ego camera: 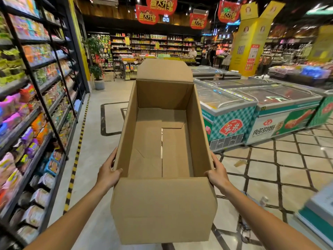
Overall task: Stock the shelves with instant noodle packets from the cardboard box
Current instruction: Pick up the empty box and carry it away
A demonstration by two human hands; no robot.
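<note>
Two hands hold one cardboard box (163, 141) at centre frame: the left hand (108, 171) grips its left wall with the thumb hooked over the rim, and the right hand (218, 173) clasps the right wall, likely to carry it level. The box holds no packets (its two flaps stand open). Stocked shelves (32, 109) fill the left; three chest freezers (261, 112) sit right.

One cardboard box (162, 141) fills the middle of the frame, with no packets inside. Two hands hold it: the left hand (108, 172) and the right hand (218, 173). Four red hanging banners (161, 4) show along the top. Two people (192, 52) stand far back, upper centre.
</note>
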